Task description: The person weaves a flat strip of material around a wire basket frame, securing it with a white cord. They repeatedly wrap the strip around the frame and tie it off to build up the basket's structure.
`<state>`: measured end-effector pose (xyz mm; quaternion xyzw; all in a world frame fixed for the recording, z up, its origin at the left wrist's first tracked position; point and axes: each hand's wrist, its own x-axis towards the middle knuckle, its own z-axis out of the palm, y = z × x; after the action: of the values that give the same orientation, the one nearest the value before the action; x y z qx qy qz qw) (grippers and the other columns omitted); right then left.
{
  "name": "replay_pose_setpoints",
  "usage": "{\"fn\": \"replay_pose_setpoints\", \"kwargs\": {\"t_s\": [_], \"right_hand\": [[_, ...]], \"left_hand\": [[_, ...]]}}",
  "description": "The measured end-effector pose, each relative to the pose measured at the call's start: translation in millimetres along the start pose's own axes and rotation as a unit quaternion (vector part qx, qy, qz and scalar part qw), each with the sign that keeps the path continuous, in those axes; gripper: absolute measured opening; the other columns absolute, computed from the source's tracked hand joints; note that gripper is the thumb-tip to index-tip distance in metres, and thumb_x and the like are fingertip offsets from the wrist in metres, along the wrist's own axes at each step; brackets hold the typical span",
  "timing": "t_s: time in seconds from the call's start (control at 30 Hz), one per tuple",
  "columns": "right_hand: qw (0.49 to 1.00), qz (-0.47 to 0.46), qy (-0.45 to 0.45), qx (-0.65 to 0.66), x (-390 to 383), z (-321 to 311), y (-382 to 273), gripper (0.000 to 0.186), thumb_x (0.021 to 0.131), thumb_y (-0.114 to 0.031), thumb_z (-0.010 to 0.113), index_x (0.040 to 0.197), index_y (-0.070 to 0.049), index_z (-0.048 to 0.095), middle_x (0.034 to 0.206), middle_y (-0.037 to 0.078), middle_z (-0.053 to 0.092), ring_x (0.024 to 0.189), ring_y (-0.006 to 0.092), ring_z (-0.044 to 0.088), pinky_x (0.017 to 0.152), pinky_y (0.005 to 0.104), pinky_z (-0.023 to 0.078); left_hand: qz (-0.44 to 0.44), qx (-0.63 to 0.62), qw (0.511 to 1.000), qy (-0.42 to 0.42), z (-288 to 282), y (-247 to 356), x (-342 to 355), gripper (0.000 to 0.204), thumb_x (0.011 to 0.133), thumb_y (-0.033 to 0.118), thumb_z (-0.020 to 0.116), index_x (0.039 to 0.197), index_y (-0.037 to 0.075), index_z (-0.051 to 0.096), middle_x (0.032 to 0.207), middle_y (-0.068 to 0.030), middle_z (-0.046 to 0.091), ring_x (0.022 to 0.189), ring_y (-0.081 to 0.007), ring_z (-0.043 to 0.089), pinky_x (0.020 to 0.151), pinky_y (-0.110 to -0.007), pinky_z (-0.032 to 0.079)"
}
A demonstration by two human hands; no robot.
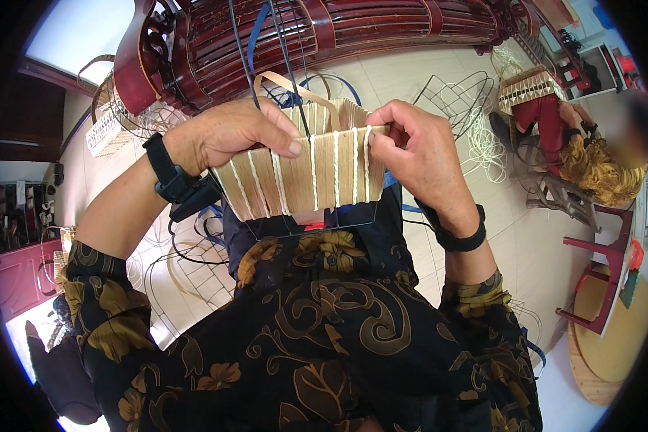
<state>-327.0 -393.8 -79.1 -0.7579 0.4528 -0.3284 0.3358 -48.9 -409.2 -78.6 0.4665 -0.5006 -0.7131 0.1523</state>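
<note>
1. Two hands hold one half-woven basket (306,173) at the centre of the frame, raised above the person's lap.
2. The left hand (230,133) grips the basket's upper left edge — thumb pressed flat on the tan woven strips, fingers curled over the rim.
3. The right hand (417,147) is closed on the upper right corner, fingertips pinching a pale cord (367,155) where it runs down the side.
4. The basket is built on a thin dark wire frame (324,223), bare along its lower edge; vertical pale cords cross the tan strips, and a loose tan strip (295,90) arcs above the rim.
5. A black wristband (169,173) sits on the left wrist, another black band (461,234) on the right.
6. Behind, at the top of the frame, stands a dark red wooden bench (338,29); empty wire frames (450,97) and pale cord lie on the tiled floor (511,245) to the upper right.
7. At the right edge another person (576,144) sits — a finished basket (529,86) just beside them.
</note>
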Motion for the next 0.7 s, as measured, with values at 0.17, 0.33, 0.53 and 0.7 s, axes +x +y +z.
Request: {"fn": "replay_pose_setpoints", "kwargs": {"t_s": [0.17, 0.33, 0.53, 0.7], "right_hand": [[0.998, -0.015, 0.044, -0.053, 0, 9, -5, 0.011, 0.078, -0.008, 0.066, 0.082, 0.001, 0.063, 0.076, 0.016, 0.067, 0.061, 0.0279, 0.065, 0.059, 0.0373, 0.053], [0.995, -0.017, 0.050, -0.089, 0, 12, -2, 0.010, 0.076, -0.007, 0.067, 0.080, 0.000, 0.061, 0.075, 0.016, 0.067, 0.060, 0.0289, 0.066, 0.059, 0.0375, 0.053], [0.998, 0.042, -0.015, 0.033, 0, 5, 13, 0.005, 0.083, -0.001, 0.065, 0.088, 0.002, 0.065, 0.080, -0.001, 0.068, 0.067, 0.0028, 0.056, 0.059, 0.0209, 0.046], [0.993, 0.074, -0.060, 0.077, 2, -6, 14, 0.004, 0.087, -0.001, 0.064, 0.089, 0.001, 0.066, 0.086, -0.001, 0.069, 0.072, 0.0024, 0.057, 0.062, 0.0196, 0.046]], "left_hand": [[-0.002, -0.003, 1.000, -0.021, -1, -2, 1, 0.020, 0.083, 0.013, 0.082, 0.096, -0.001, 0.080, 0.091, -0.0060, 0.077, 0.085, -0.0116, 0.065, 0.088, -0.026, 0.048], [-0.002, -0.003, 1.000, -0.023, -1, -5, 2, 0.017, 0.084, 0.013, 0.081, 0.095, 0.000, 0.080, 0.089, -0.0042, 0.076, 0.086, -0.0110, 0.063, 0.088, -0.026, 0.048], [0.005, 0.017, 1.000, -0.019, 0, -4, 2, 0.016, 0.085, 0.015, 0.081, 0.092, 0.001, 0.080, 0.086, -0.0033, 0.075, 0.084, -0.0106, 0.062, 0.086, -0.027, 0.048], [0.010, 0.006, 1.000, -0.027, -4, -7, 4, 0.016, 0.085, 0.017, 0.081, 0.088, 0.001, 0.079, 0.083, -0.0025, 0.073, 0.082, -0.0107, 0.062, 0.085, -0.027, 0.047]]}}
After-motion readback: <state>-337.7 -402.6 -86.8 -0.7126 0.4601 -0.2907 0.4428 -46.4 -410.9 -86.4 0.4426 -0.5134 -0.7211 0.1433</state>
